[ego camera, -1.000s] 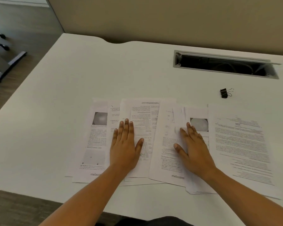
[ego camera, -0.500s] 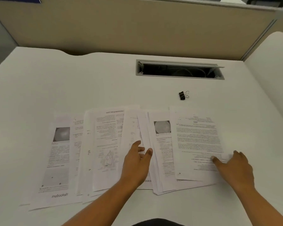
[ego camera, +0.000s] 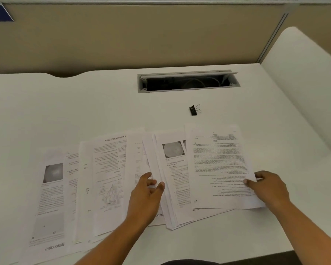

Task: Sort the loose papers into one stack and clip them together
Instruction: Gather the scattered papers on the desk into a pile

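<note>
Papers (ego camera: 111, 180): fanned left to right, long edges near-to-far. Your left hand (ego camera: 145, 196) rests mid-fan, loosely curled; your right hand (ego camera: 268, 188) pinches the rightmost sheet (ego camera: 218, 165). Binder clip (ego camera: 194, 109): beyond, nearer your right.

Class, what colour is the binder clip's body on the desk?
Black, with silver wire handles; the binder clip shows in the head view.

Your near desk strip is covered by overlapping printed white paper sheets (ego camera: 111, 180); beyond them the white desk surface (ego camera: 65, 111) lies bare, except the small black binder clip (ego camera: 193, 110) and, farther, the open grey rectangular cable slot (ego camera: 187, 82).
</note>
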`<action>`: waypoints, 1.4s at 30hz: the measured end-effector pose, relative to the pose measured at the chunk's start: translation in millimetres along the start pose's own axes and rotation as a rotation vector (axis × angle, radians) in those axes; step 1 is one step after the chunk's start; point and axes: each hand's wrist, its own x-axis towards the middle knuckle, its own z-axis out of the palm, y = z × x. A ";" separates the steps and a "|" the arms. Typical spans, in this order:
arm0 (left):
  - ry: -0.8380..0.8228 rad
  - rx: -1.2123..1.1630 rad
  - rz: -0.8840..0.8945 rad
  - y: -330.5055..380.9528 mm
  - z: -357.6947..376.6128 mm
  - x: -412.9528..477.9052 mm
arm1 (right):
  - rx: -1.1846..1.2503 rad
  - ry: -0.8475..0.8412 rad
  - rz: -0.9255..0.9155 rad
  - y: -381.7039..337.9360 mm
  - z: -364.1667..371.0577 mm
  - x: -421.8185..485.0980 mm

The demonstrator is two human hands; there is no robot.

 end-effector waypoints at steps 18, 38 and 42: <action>-0.114 -0.490 -0.144 28.1 -35.5 2.1 | 0.742 -0.400 -0.065 -50.0 -8.1 -108.0; 0.205 -0.662 -0.166 -61.1 -136.1 0.7 | -0.293 -0.051 -0.051 -48.5 37.9 -56.3; 0.191 -0.688 -0.171 -75.3 -152.0 -0.3 | -0.203 -0.053 -0.029 -50.9 36.0 -55.6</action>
